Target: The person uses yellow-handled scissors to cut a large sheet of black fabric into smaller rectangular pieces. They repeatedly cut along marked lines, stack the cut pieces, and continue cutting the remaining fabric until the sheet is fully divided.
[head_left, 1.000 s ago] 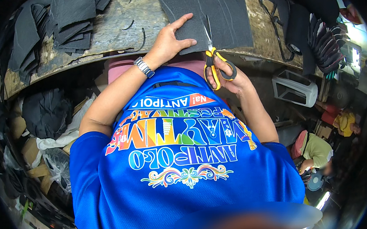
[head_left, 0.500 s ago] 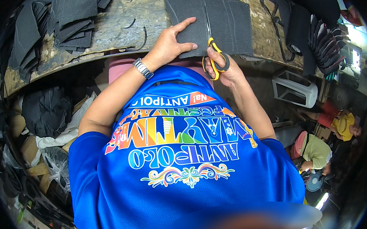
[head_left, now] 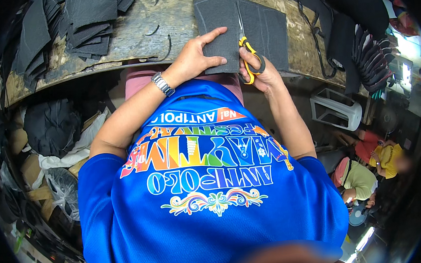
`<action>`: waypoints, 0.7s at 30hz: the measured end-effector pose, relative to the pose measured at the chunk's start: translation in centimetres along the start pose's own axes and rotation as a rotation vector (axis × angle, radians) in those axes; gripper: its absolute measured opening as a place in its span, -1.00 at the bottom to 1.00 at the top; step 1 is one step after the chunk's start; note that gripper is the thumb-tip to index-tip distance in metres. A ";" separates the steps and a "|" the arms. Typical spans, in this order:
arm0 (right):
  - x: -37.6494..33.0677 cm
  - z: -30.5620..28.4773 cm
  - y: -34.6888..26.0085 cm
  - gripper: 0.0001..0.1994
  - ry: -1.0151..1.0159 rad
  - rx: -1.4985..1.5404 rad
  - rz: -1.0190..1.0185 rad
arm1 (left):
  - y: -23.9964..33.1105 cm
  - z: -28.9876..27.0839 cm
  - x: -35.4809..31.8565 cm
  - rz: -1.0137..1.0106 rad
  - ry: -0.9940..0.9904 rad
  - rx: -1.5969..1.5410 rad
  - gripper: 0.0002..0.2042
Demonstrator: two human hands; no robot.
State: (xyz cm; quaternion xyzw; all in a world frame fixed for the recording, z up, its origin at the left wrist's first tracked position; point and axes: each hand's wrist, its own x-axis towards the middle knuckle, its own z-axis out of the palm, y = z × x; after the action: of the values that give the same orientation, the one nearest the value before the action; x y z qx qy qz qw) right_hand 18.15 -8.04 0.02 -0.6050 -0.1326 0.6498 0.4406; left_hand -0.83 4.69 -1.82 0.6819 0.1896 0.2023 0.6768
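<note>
A dark grey fabric sheet (head_left: pixel 266 25) with faint chalk lines lies flat on the worn wooden table (head_left: pixel 162 16). My left hand (head_left: pixel 197 56) presses flat on the sheet's near left part, fingers spread. My right hand (head_left: pixel 257 71) grips yellow-handled scissors (head_left: pixel 247 49), whose blades point away from me into the sheet along a marked line. A metal watch (head_left: pixel 162 83) sits on my left wrist. My blue printed shirt fills the lower view.
A stack of cut dark fabric pieces (head_left: pixel 83 23) lies at the table's left. Thin fabric offcuts (head_left: pixel 161 39) curl near the middle. More dark pieces fan out at the right (head_left: pixel 370 54). A white crate (head_left: pixel 335 109) and a seated person (head_left: pixel 360 176) are below right.
The scissors have advanced farther away from me into the sheet. My left hand has stayed pressed on the fabric, shifting slightly with the cut.
</note>
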 end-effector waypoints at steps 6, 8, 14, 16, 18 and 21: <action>0.9 0.1 -0.7 -0.62 -0.034 0.049 0.048 | 0.2 -0.2 0.0 -0.019 0.006 -0.041 -0.26; 1.3 0.3 -1.0 -0.60 -0.016 0.032 0.058 | 0.2 -0.4 0.0 -0.029 0.012 -0.076 -0.25; 1.2 1.5 -1.0 -0.49 -0.069 0.033 0.015 | 0.2 -1.1 -0.5 -0.001 0.109 -0.028 -0.21; 1.0 1.9 -0.9 -0.46 -0.057 0.064 -0.005 | 0.2 -1.3 -0.8 -0.008 0.110 -0.049 -0.20; 1.2 2.0 -1.1 -0.48 -0.110 0.036 -0.023 | 0.2 -1.4 -1.2 -0.023 0.088 -0.121 -0.18; 1.9 2.1 -1.4 -0.50 -0.131 0.052 -0.069 | 0.4 -1.4 -1.7 0.012 0.067 -0.062 -0.18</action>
State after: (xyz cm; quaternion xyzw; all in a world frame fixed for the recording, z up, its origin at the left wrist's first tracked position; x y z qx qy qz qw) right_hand 17.08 -5.04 0.20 -0.5446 -0.1651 0.6758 0.4684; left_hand -2.99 4.95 -1.41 0.6545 0.2016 0.2347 0.6898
